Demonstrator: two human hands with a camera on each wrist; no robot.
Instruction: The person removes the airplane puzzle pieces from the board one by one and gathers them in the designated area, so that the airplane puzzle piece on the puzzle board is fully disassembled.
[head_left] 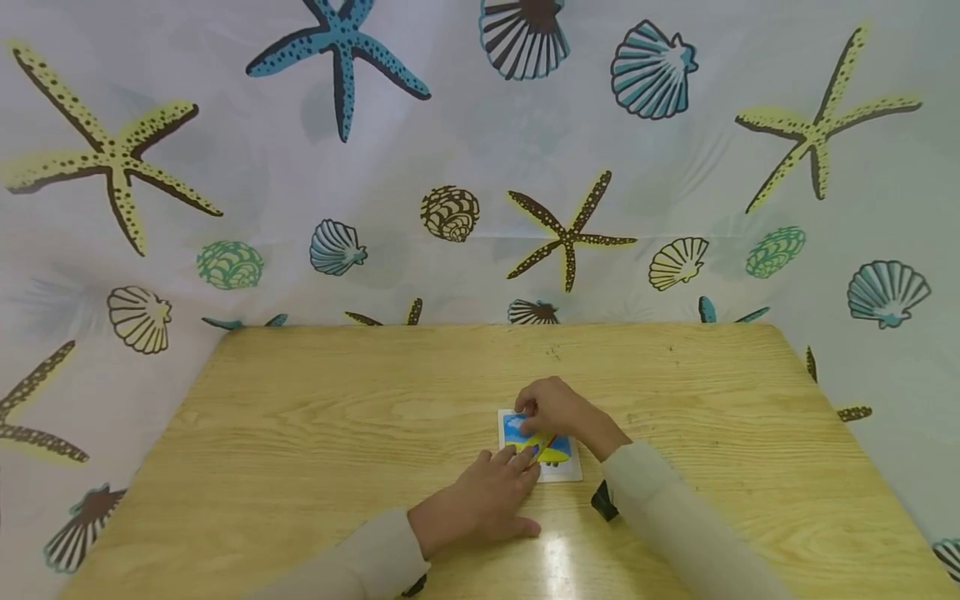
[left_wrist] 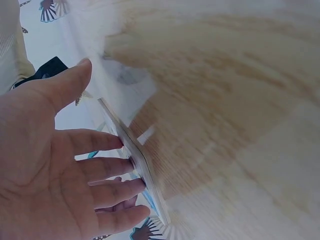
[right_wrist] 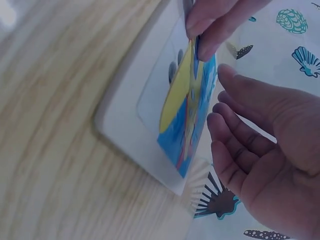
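A small white-framed picture puzzle board (head_left: 567, 477) lies flat on the table, showing a yellow airplane (head_left: 557, 456) against blue sky with white cloud. My left hand (head_left: 489, 497) reaches over its near left side, fingers stretched out and fingertips on the picture, thumb spread away. In the left wrist view those fingertips meet the edge of the board (left_wrist: 131, 144). At the far side, my right hand (head_left: 558, 408) hovers over the upper part of the picture. In the right wrist view its fingers (right_wrist: 225, 162) are loosely bent beside the board, with nothing visible between them.
The wood-grain table (head_left: 322, 392) extends around the board on all sides. A pale cloth (head_left: 420, 142) printed with starfish and shells hangs behind and along both sides. A dark strap piece (head_left: 604, 502) shows at the right sleeve.
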